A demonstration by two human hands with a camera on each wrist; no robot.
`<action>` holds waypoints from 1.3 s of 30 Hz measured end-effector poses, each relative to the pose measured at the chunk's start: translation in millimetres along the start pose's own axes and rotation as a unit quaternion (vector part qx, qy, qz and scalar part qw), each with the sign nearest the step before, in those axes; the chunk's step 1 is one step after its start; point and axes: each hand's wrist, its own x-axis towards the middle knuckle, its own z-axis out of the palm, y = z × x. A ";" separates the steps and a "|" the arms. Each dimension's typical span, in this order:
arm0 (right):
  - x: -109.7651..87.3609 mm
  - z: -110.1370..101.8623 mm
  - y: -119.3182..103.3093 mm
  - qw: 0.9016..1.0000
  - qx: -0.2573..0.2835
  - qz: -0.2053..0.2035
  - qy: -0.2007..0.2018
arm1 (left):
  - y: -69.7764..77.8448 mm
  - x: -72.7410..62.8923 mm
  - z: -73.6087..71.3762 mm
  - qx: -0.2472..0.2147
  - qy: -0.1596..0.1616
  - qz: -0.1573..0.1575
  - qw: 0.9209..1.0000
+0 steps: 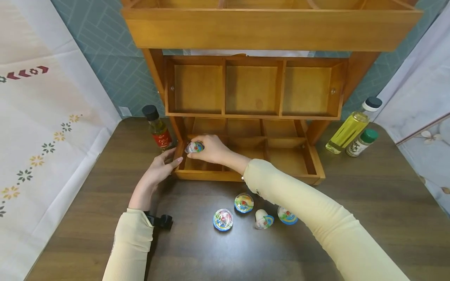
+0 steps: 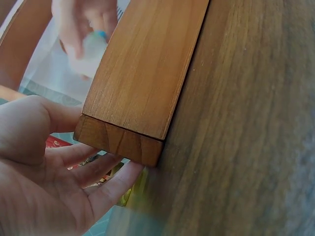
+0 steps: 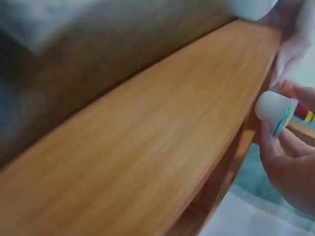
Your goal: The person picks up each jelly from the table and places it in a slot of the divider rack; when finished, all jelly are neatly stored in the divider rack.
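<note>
My right hand [image 1: 212, 149] pinches a small white jelly cup [image 1: 194, 147] with a printed foil lid, over the left front compartment of the wooden shelf's bottom tier [image 1: 207, 175]. In the right wrist view the jelly cup [image 3: 273, 110] is tilted on its side between thumb and fingers. My left hand [image 1: 159, 168] grips the front left corner of that tier, thumb by the rim and fingers along the outer side [image 2: 120, 139]. On the table before the shelf are more jelly cups: two lid up [image 1: 223, 219] [image 1: 244, 203], one on its side [image 1: 263, 219], one partly behind my right sleeve [image 1: 287, 215].
Higher tiers of the shelf [image 1: 256, 116] overhang the bottom one. A dark-capped bottle with a red label [image 1: 162, 134] stands beside its left side. At the right are a bottle of yellow oil [image 1: 348, 130] and a green-capped jar [image 1: 360, 144].
</note>
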 end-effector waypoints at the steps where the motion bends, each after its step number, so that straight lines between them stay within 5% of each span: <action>1: 4.3 0.4 1.3 1.000 0.003 0.009 -0.008 | 0.5 0.0 -0.1 -0.001 -0.001 -0.002 1.000; 18: 28.2 9.7 8.2 0.994 -0.001 0.094 -0.049 | 3.7 4.3 2.8 -0.010 0.000 -0.003 1.000; 31: 28.5 5.4 -1.2 0.989 -0.043 0.114 -0.079 | 4.3 3.8 3.4 0.011 0.002 -0.004 1.000; 39: 17.4 -1.3 -3.0 0.990 -0.083 0.081 -0.083 | 1.6 0.8 -0.2 -0.003 0.007 -0.006 1.000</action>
